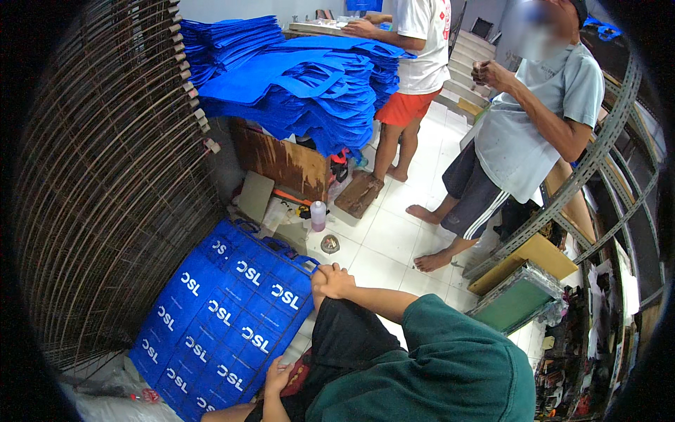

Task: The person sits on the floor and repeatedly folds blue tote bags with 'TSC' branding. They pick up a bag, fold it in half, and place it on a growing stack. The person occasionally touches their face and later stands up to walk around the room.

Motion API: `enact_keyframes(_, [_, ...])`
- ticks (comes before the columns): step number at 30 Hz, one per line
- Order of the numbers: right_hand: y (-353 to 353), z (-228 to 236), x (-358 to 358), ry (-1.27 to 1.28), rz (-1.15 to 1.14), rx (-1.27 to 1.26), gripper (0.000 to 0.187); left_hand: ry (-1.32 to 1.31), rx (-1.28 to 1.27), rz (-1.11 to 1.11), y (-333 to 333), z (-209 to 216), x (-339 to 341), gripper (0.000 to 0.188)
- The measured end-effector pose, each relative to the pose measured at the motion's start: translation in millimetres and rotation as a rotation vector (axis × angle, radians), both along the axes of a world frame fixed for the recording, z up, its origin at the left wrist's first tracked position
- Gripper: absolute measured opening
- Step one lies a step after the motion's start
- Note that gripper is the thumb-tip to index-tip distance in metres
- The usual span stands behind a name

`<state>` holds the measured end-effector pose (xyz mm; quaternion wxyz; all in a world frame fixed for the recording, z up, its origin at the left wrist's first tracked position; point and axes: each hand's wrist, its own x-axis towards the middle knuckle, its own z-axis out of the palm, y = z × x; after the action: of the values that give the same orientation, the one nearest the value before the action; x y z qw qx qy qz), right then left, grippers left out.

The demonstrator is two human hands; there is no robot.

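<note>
A stack of blue fabric bags with repeated white print lies in front of my knees, dark handles along its far edge. My right hand rests on my bare knee beside the stack's corner, its fingers laid over the kneecap and holding nothing. My left hand lies by my thigh near the stack's lower edge, with loosely bent fingers set apart and nothing visible in them. Whether it touches the bags I cannot tell. Next to it, a dark red patch shows against my black shorts.
A tall wire rack stands left. Loose blue bags cover a table at the back. A bottle, a small dish and a wooden block are on the floor. Two people stand beyond, beside metal shelving.
</note>
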<state>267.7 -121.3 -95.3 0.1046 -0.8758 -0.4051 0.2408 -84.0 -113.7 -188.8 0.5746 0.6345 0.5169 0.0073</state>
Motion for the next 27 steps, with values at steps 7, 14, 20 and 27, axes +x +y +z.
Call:
enact_keyframes(7, [-1, 13, 3, -0.023, -0.018, -0.007, 0.076, -0.336, -0.189, 0.038, -5, -2, 4, 0.03])
enact_keyframes(14, [2, 5, -2, -0.012, -0.027, 0.029, 0.072, -0.244, -0.094, -0.184, 0, -34, -8, 0.054])
enact_keyframes(20, [5, 7, -5, -0.041, -0.021, -0.013, 0.072, -0.16, 0.104, -0.177, -3, -5, -7, 0.055])
enact_keyframes(27, [5, 15, -4, -0.006, 0.004, -0.026, 0.073, -0.103, 0.168, -0.215, -8, 16, 7, 0.039])
